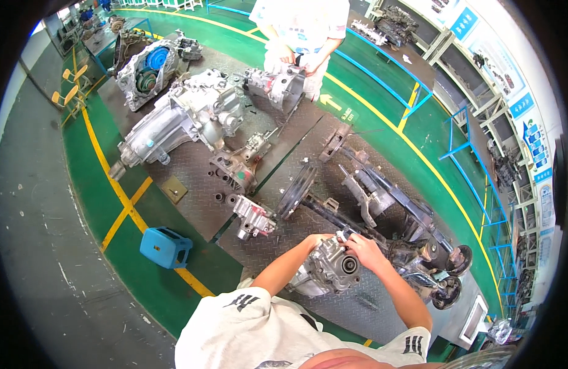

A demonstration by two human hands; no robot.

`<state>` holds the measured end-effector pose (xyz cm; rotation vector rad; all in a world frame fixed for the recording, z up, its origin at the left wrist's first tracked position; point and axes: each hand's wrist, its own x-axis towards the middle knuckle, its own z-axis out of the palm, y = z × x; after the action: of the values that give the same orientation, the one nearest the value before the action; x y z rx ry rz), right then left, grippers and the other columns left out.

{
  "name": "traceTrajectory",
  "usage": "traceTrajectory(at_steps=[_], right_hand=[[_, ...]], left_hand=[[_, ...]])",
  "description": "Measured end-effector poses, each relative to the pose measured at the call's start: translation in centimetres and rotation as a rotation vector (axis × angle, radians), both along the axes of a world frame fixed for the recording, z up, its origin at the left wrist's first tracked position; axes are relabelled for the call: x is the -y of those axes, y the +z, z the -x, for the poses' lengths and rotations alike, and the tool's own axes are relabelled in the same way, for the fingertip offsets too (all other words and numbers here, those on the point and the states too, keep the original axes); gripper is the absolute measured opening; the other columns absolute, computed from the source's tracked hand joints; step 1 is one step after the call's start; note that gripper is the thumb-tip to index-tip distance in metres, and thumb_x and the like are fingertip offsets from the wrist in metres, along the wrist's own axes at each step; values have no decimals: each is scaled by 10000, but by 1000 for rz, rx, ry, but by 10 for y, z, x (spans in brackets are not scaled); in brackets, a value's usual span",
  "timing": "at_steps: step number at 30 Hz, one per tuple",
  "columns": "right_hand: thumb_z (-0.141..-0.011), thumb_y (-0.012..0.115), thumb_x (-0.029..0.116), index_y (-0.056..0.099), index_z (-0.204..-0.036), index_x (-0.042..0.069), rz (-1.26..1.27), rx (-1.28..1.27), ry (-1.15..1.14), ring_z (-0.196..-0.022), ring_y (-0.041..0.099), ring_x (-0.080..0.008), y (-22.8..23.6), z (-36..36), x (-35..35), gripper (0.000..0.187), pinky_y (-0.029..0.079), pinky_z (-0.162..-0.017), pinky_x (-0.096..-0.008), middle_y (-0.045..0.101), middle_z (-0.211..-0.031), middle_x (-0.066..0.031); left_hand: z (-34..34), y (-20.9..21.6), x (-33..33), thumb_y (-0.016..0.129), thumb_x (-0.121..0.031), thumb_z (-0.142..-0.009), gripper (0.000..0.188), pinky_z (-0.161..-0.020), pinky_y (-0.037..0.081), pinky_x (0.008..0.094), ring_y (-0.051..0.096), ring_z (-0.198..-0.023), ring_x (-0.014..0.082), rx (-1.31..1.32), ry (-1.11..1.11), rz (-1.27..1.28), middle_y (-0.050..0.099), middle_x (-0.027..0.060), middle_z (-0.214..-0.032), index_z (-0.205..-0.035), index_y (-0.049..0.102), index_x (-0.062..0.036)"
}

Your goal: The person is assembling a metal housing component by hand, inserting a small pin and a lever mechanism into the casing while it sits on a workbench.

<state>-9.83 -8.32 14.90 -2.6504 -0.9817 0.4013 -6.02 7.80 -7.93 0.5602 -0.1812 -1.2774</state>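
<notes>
The person's right hand (365,251) rests on the top of a small grey metal gearbox housing (329,272), fingers curled down over its upper edge in a loose grasp rather than a tight fist. The left hand (321,241) is mostly hidden behind the same housing; only the wrist end of the forearm shows where it meets the casting, so how far its fingers are spread cannot be told, though it is against the part's far upper side.

The housing sits on the dark checker-plate platform (192,203), close in front of the person and between the two forearms. Its long axis runs from lower left to upper right in the view, and a round bore on its right end faces down and to the right, toward the camera.

Just beyond the hands lies a long dark axle assembly (382,203), stretching from a round drum at the upper left to hubs at the lower right. A smaller silver casting (254,216) lies to the left of the housing, apart from it. Farther up the platform rests a large silver transmission case (185,117). At the far edge another person in a white shirt holds a second grey housing (276,83) with both hands. A blue stool (166,246) stands on the green floor to the left.
</notes>
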Motion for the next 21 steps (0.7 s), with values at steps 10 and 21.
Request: traceTrajectory(at_steps=[10, 21], right_hand=[[-836, 762, 70, 701, -1130, 76, -124, -112, -89, -957, 671, -317, 3, -1, -1, 300, 564, -808, -414, 632, -1093, -98], [-843, 761, 135, 664, -1161, 92, 7, -16, 39, -1048, 625, -309, 13, -7, -12, 336, 564, -811, -413, 612, -1126, -84]], left_hand=[[-6, -6, 3, 717, -127, -953, 247, -742, 582, 324, 682, -870, 145, -107, -86, 22, 722, 43, -1042, -1192, 683, -72], [-5, -26, 0, 778, -132, -924, 280, -774, 555, 323, 638, -925, 128, 61, -57, 14, 702, 20, -1081, -1182, 682, -83]])
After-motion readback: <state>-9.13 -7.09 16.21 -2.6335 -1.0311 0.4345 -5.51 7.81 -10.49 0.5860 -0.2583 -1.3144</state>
